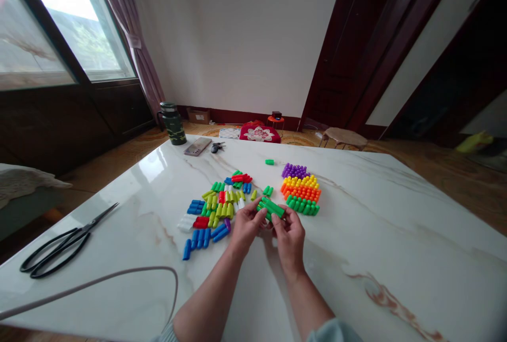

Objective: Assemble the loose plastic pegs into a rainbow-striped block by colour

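Note:
Several green plastic pegs (272, 207), side by side, are held between my two hands above the table. My left hand (246, 224) pinches them from the left, and my right hand (291, 230) grips their right end. Just beyond, a pair of loose green pieces (268, 191) lies on the tabletop. On the right are tight rows of purple pieces (295, 171), yellow pieces (304, 181), orange pieces (301, 192) and green pieces (303, 205). Left of my hands spreads a mixed group, with lime pieces (225, 210), blue pieces (201, 238), red pieces (201, 222) and white pieces (186, 221).
Black-handled scissors (67, 244) and a grey cable (119, 271) lie on the marble-patterned table (380, 236) at left. A camouflage flask (173, 123), a phone (197, 146) and keys (217, 147) are at the far left edge. One green piece (269, 162) lies apart.

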A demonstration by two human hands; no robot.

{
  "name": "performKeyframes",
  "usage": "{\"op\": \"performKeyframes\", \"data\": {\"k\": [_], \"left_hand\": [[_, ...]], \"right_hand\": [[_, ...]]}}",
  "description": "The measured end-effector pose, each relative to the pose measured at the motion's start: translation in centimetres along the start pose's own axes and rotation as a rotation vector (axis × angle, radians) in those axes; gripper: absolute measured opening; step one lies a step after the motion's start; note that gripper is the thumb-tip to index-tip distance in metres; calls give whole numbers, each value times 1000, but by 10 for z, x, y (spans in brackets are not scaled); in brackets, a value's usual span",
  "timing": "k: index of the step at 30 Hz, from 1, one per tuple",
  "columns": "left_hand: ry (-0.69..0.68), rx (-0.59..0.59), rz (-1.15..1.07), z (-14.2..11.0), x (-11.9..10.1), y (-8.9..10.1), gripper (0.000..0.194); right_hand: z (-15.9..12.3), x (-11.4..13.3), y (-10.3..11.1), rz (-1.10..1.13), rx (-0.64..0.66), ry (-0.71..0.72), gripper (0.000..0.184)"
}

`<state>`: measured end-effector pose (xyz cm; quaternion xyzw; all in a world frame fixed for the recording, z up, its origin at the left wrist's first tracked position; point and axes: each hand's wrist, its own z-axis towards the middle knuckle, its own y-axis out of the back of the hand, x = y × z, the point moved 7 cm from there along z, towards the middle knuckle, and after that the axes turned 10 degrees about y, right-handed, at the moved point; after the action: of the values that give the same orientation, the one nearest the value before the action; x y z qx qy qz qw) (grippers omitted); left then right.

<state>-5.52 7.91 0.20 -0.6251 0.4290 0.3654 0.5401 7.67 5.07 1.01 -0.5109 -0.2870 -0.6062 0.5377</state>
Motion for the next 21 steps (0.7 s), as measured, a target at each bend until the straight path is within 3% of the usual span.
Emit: {"op": "performKeyframes", "data": {"k": [6,9,14,17,21], "left_hand": [[-3,-26,21,-2,-1,0,61],[-87,-12,32,-5,-8,-4,55],[-251,-79,52,-10,-22,1,38],[-264,-107,189,-11,-23,3,27],[-269,-34,359,-14,-23,-6,22]], "right_hand": [[-1,0,-1,-34,22,2,41],[-1,1,-2,-10,11,28,38],[-1,14,2,-310,7,212,25],[-2,20,-1,-393,17,308,22],[-3,18,-2,-364,25,300,19]]}}
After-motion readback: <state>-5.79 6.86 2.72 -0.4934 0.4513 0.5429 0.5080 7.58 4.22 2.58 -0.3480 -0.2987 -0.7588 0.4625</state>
